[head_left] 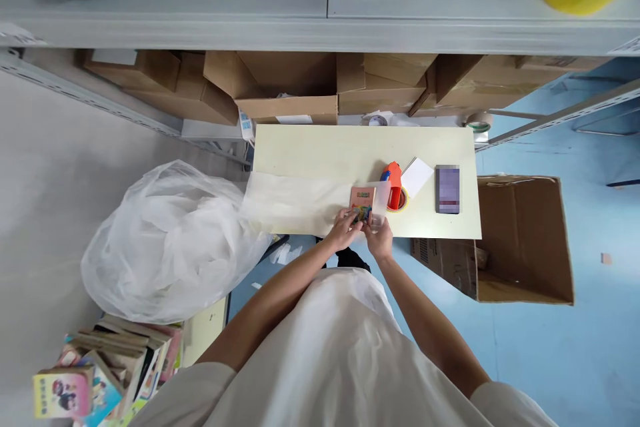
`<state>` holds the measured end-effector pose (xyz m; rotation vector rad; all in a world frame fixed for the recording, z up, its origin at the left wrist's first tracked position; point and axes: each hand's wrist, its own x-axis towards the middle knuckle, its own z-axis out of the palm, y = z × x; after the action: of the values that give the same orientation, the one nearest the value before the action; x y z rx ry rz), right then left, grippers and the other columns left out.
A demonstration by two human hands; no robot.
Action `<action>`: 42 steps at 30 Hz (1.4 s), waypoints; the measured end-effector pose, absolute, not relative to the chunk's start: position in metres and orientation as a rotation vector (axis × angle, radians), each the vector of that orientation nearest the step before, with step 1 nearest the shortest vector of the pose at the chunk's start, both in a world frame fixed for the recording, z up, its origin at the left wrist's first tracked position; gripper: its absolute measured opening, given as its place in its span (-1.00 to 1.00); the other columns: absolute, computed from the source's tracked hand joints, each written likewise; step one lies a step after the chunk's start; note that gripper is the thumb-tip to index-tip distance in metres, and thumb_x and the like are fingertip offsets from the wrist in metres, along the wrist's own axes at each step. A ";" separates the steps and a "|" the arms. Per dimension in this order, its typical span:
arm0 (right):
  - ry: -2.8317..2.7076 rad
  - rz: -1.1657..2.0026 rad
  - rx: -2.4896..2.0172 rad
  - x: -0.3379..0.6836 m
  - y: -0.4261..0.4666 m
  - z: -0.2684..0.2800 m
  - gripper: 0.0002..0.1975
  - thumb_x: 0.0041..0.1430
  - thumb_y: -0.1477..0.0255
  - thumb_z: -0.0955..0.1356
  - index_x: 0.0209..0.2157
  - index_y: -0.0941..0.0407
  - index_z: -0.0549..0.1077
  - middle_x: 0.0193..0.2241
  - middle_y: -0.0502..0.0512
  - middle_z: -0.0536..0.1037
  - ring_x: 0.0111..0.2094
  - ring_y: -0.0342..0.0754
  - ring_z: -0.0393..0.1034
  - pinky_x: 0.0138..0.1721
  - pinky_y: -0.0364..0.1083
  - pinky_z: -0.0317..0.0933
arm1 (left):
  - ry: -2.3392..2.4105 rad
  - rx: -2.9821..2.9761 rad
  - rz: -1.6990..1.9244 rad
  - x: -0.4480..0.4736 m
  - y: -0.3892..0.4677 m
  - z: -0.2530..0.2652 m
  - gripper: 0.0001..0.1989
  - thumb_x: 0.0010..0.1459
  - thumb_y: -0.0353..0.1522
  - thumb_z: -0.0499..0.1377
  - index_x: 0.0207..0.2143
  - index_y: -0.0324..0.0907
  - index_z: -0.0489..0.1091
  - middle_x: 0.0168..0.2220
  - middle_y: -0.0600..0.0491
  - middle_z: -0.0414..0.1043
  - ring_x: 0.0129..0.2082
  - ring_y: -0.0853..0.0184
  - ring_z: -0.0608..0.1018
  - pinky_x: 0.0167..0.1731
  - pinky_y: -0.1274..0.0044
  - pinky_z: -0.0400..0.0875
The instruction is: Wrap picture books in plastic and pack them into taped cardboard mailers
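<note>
A small booklet with a reddish-orange cover and colourful picture [363, 199] lies on a strip of whitish translucent plastic film [300, 200] at the table's front edge. My left hand [343, 230] is at the booklet's lower left corner, its fingers over the cover and its thumb along the near edge. At the lower right corner, my right hand [379, 239] is closed on the edge of the film, next to the booklet. Just beyond it to the right lies a red tape dispenser [393, 180], with a tape roll [403, 199] at its base.
White cards [417, 177] and a phone-like dark rectangle [447, 189] lie on the pale table [310, 147]. Bunched plastic film [170, 247] hangs off its left side, above stacked books [130, 360]. An open carton [525, 240] stands right. Shelves with boxes [287, 107] line the back.
</note>
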<state>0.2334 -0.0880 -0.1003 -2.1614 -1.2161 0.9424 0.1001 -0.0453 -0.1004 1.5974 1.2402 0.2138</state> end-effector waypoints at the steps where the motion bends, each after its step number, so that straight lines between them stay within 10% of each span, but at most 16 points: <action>1: -1.189 0.927 -2.171 0.233 -0.089 -0.094 -0.66 0.06 0.23 0.27 -0.17 0.14 0.32 -0.36 0.14 0.52 -0.37 0.01 0.43 -0.35 -0.03 0.29 | 1.189 1.522 0.292 0.104 -0.044 -0.096 -0.50 0.23 -0.14 -0.07 0.13 -0.19 0.23 0.16 -0.14 0.20 0.19 0.17 0.21 0.13 0.34 0.19; 11: -1.106 1.556 -1.546 0.197 -0.074 -0.092 -0.43 0.09 -0.03 0.23 -0.02 0.05 0.41 -0.02 0.19 0.43 0.00 0.09 0.31 0.00 0.09 0.19 | 1.186 0.564 0.519 0.056 -0.027 -0.086 -0.25 0.08 0.18 -0.19 -0.12 -0.22 0.41 -0.11 -0.14 0.49 -0.10 0.10 0.51 -0.13 0.31 0.39; 19: -0.923 1.666 -1.636 0.183 -0.064 -0.111 -0.41 -0.02 -0.09 0.30 -0.11 0.03 0.50 0.00 0.15 0.46 0.10 0.14 0.25 0.13 0.13 0.07 | 1.706 0.907 0.555 0.032 -0.031 -0.086 -0.37 0.15 0.04 -0.09 0.04 -0.24 0.27 0.12 -0.18 0.28 0.20 0.04 0.23 0.10 0.28 0.18; 22: -1.051 1.607 -1.614 0.183 -0.065 -0.114 -0.51 0.04 0.01 0.31 -0.13 0.05 0.50 -0.06 0.13 0.49 0.03 0.09 0.31 0.08 0.08 0.15 | 1.691 1.208 0.518 0.043 -0.039 -0.088 -0.40 0.14 -0.06 0.02 0.13 -0.24 0.17 0.22 -0.18 0.10 0.27 0.12 0.09 0.20 0.34 0.00; 30: -1.085 1.056 -2.108 0.204 -0.062 -0.124 -0.58 -0.01 0.31 0.32 -0.08 0.15 0.39 -0.14 0.26 0.48 -0.27 0.02 0.43 -0.14 0.07 0.29 | 1.610 1.170 0.229 0.057 -0.035 -0.113 -0.53 0.20 -0.05 -0.09 -0.11 -0.21 0.32 -0.05 -0.13 0.39 0.15 0.16 0.27 0.09 0.39 0.13; 42: -0.662 1.236 -1.871 0.225 -0.081 -0.108 -0.65 -0.03 0.18 0.32 -0.25 0.09 0.29 -0.34 0.02 0.42 -0.45 -0.13 0.33 -0.46 -0.11 0.29 | 1.385 1.154 0.357 0.093 -0.018 -0.123 -0.53 0.18 -0.02 -0.07 -0.39 -0.20 0.37 -0.38 0.01 0.44 -0.24 0.24 0.48 -0.24 0.47 0.35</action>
<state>0.2251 -0.0815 -0.1079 -1.8705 -0.6622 1.2359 0.0932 -0.0184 -0.1228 1.1537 1.3853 0.3572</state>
